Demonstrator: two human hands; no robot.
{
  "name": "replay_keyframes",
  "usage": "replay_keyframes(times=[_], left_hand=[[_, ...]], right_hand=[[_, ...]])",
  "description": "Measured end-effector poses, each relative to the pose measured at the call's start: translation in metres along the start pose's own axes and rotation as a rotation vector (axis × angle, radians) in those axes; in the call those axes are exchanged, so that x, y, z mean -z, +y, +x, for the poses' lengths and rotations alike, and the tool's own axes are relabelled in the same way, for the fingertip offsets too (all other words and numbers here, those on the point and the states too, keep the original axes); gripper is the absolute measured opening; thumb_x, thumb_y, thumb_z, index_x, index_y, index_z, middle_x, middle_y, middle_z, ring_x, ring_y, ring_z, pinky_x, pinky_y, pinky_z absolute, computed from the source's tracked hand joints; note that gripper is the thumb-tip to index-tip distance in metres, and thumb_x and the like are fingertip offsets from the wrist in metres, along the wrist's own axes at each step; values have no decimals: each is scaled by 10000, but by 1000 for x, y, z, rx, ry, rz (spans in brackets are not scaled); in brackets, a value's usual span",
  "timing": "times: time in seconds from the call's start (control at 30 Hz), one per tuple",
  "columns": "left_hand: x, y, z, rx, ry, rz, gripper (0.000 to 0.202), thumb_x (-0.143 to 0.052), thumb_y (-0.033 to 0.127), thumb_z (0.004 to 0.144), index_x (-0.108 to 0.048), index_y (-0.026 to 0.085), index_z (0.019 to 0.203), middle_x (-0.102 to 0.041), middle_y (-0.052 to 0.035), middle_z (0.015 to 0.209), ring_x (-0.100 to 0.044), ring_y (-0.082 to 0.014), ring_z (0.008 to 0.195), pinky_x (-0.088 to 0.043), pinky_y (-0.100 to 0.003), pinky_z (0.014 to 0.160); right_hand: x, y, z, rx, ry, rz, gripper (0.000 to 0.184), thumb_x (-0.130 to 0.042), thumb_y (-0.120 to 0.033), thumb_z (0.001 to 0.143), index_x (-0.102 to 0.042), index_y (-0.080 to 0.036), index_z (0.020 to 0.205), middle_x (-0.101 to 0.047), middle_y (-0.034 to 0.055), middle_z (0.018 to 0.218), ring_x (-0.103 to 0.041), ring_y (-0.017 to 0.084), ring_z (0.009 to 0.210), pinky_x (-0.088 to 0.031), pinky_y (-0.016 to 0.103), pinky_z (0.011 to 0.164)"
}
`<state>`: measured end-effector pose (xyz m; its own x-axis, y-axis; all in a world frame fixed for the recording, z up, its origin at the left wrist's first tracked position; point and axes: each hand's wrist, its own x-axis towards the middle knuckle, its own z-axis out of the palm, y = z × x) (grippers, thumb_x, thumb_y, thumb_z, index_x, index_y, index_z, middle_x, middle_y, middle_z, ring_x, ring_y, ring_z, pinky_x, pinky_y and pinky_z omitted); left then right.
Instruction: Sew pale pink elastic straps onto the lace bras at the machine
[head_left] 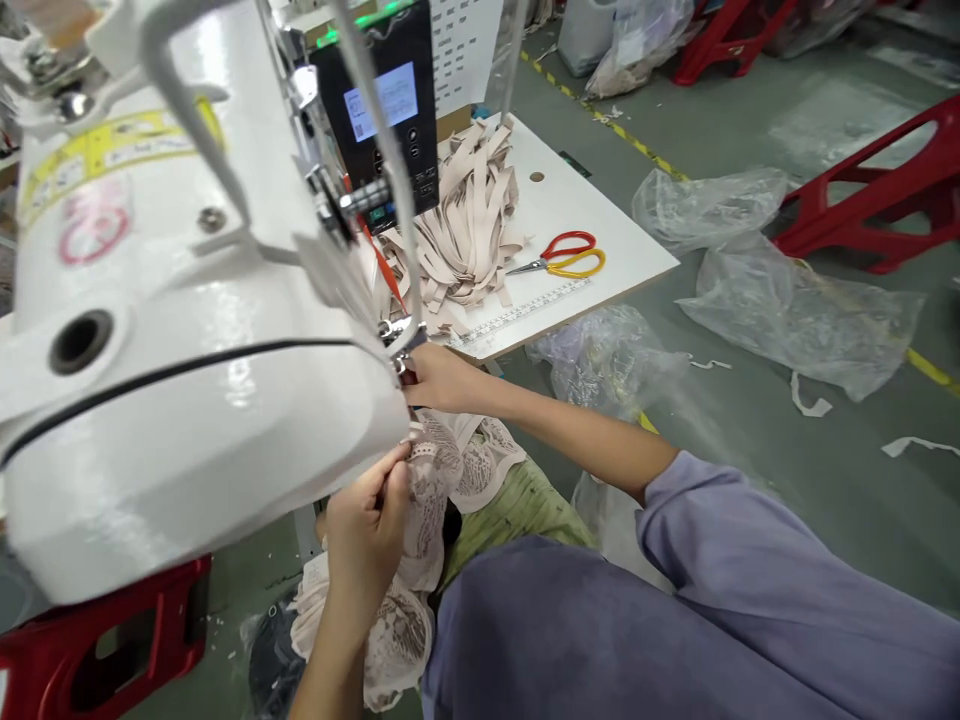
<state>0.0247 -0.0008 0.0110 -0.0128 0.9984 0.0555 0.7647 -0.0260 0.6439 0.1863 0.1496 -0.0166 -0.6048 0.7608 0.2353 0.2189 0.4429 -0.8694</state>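
Filling the left, the white machine head (247, 420) stood in the way of a full view. Beside it the left hand (367, 525) pinched an edge of the lace garment (426, 525), which hung below. The right hand (444, 378) reached under the metal mechanism (401, 335); its grip could not be told. Fingers so near risked being caught, and slack lace risked bunching. Farther right lay beige strips (476, 220), scissors (546, 264), then plastic sheeting (802, 310) and a red stool (817, 207).

Nothing legible; yellow label (124, 150), red sign (94, 235) on machine (225, 420), ten o'clock; screen (382, 100), eleven; ruler (525, 312) on table (626, 240), one; all too blurred.
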Motion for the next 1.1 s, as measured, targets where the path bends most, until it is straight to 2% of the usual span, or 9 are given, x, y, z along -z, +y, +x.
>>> replay_keyframes(times=[0.1, 0.33, 0.53, 0.9, 1.1], left_hand=[[0, -6, -3, -68, 72, 82, 281, -537, 326, 953, -772, 227, 1071, -799, -37, 990, -755, -192, 830, -554, -238, 675], [-3, -10, -13, -76, 165, 170, 263, -539, 322, 959, -769, 223, 1038, -800, -41, 972, -756, -183, 838, -550, -236, 716], [-6, -12, -13, -109, 211, 183, 264, -537, 330, 962, -773, 217, 997, -800, -40, 918, -746, -166, 766, -525, -222, 666], [-14, -13, -8, -260, 216, 291, 242, -567, 312, 954, -783, 221, 1017, -801, -54, 895, -733, -158, 704, -485, -204, 585], [-17, -9, -7, -304, 216, 312, 245, -560, 295, 959, -781, 216, 1033, -802, -56, 891, -740, -163, 727, -503, -200, 624]], right_hand=[[-3, 5, 2, 29, 35, 17, 84, -614, -149, 787, -535, -171, 767, -555, 36, 896, -533, 186, 916, -420, 283, 764], [-13, 11, 2, 66, 138, 18, 110, -646, -160, 810, -545, -170, 766, -579, 43, 926, -547, 183, 915, -417, 268, 769], [-14, 13, 3, 105, 147, -1, 68, -647, -135, 814, -612, -158, 868, -580, 48, 945, -537, 176, 892, -411, 277, 799], [-10, 13, 0, 127, 153, 13, 79, -586, -97, 805, -558, -169, 826, -549, 57, 1015, -516, 173, 878, -398, 278, 773], [-11, 18, 1, 161, 181, 31, 85, -566, -108, 794, -524, -181, 803, -548, 56, 1010, -517, 180, 888, -395, 284, 774]])
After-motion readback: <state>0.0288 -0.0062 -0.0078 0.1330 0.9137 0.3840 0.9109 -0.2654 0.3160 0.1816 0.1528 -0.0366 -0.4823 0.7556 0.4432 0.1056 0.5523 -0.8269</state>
